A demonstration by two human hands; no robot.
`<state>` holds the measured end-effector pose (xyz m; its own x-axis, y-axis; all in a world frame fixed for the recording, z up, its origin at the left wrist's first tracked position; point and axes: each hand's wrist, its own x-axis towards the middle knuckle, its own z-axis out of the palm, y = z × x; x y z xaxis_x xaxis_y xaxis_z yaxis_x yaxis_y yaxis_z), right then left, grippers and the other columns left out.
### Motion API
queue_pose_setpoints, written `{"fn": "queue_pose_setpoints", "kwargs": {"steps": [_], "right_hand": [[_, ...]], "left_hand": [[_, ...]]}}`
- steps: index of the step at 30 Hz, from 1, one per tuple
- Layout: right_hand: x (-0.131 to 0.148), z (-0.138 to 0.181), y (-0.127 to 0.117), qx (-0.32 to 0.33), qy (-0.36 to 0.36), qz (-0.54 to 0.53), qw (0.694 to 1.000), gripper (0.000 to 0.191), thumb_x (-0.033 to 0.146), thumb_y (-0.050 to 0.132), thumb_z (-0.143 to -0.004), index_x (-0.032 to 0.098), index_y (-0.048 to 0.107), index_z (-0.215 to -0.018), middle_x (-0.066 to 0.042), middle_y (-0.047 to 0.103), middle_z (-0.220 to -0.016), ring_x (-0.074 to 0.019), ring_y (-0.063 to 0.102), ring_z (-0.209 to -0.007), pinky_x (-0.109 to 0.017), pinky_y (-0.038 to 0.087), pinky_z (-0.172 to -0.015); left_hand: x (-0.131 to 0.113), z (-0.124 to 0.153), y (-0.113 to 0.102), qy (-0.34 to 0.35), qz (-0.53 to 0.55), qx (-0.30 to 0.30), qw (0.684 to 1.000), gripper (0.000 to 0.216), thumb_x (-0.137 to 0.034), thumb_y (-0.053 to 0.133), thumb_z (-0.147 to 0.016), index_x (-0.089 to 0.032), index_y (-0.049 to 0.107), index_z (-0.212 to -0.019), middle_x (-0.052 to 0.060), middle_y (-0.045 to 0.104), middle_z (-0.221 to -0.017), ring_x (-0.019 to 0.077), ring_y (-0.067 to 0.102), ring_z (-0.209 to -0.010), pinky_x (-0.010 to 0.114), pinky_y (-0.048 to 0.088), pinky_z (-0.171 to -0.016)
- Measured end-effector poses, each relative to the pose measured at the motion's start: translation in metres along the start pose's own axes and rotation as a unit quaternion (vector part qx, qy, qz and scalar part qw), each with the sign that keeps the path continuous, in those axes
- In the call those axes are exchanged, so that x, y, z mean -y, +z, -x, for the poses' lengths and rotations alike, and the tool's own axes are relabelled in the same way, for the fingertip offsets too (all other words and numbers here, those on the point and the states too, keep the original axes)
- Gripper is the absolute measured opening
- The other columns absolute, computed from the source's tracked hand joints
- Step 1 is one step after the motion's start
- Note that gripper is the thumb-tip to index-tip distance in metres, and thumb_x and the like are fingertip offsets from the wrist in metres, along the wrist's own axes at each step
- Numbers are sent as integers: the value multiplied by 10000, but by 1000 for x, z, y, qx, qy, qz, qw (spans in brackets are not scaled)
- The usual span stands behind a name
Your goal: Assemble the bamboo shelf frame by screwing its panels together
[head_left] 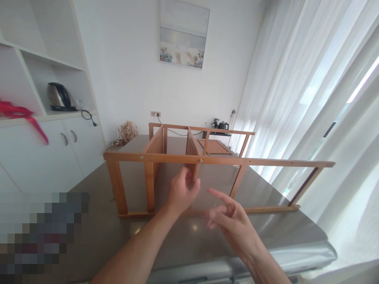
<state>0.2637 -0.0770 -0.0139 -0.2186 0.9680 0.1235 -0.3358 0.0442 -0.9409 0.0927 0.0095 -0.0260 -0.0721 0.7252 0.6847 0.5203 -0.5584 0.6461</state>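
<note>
A brown wooden shelf frame [174, 157] lies on its side on the table, with inner boards set between its rails. My left hand [182, 191] is closed round the near edge of one shelf board [194, 169], just below the front rail. To its right, my right hand [227, 217] has its index finger stretched toward the board, apart from the wood. Its thumb and other fingers are pinched on a small thin metal piece [211, 221], mostly hidden and blurred. Screw heads show on the front rail, one of them a bolt [201, 160] above my left hand.
The grey tabletop [97, 193] carries a flat brown panel [215, 146] at the far right and dry plant material [127, 132] at the far left. A kettle [59, 96] stands in the white cabinet at left. Curtains [284, 79] hang along the right.
</note>
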Motion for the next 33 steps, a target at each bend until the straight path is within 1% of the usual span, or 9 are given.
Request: {"fn": "queue_pose_setpoints", "kwargs": {"steps": [4,7,10,13,16,20,25,28,33], "right_hand": [[6,0,-2,8,13,15,1000,292,372,864,-760,165,743,-925,-83,769,-789,-162,749,-776,-226,583,-725],[17,0,1,-1,-8,52,999,274,413,820,-806,168,762,-913,-114,781,-852,-208,769,-806,-249,613,-689],[26,1,5,-4,-80,135,988,255,416,794,-826,169,786,-888,-125,783,-904,-220,766,-745,-258,622,-616],[34,1,10,-38,-170,222,959,211,387,762,-857,179,778,-822,-78,774,-787,-171,731,-625,-229,606,-567],[44,1,13,-100,-273,303,907,161,339,712,-905,206,744,-821,-11,731,-666,-128,684,-559,-195,578,-542],[55,-6,20,-165,-412,420,791,60,248,657,-944,245,717,-942,33,709,-688,-104,677,-600,-188,550,-584],[61,-23,27,-163,-515,512,668,122,166,670,-929,248,688,-1018,28,732,-767,-114,702,-673,-218,540,-643],[61,-31,27,-151,-542,531,634,131,152,679,-921,236,679,-1022,20,730,-773,-118,691,-663,-229,529,-631],[61,-37,29,-147,-543,539,627,119,157,675,-926,234,676,-1018,23,725,-760,-115,684,-649,-227,516,-622]], "left_hand": [[0,0,0,-10,0,3,1000,180,-368,612,-847,-234,492,-846,24,672,-805,209,650,-740,302,433,-637],[-1,-1,-1,-17,-9,7,1000,186,-379,608,-848,-235,490,-839,24,665,-799,212,638,-728,311,423,-642],[-2,-1,-1,-17,-7,11,1000,187,-384,604,-851,-237,489,-839,22,654,-790,213,630,-726,313,419,-645],[-2,-1,-1,-18,-5,11,1000,193,-391,608,-848,-239,489,-840,20,650,-782,213,626,-717,311,417,-641],[-3,-1,-2,-17,-5,8,1000,200,-390,617,-838,-241,483,-824,17,653,-773,209,631,-704,307,414,-628],[-4,-1,-2,-13,-16,-3,1000,196,-371,620,-830,-243,473,-801,7,657,-752,203,637,-681,300,407,-604],[-4,-1,-2,-18,-21,1,1000,203,-379,620,-829,-244,473,-796,2,650,-741,196,625,-651,301,400,-594],[-4,-1,-2,-18,-11,8,1000,212,-390,615,-834,-243,466,-802,6,644,-751,198,618,-661,301,394,-600],[-3,-1,-2,-18,-6,5,1000,218,-395,611,-835,-243,458,-805,9,639,-759,198,605,-656,304,384,-611]]}}
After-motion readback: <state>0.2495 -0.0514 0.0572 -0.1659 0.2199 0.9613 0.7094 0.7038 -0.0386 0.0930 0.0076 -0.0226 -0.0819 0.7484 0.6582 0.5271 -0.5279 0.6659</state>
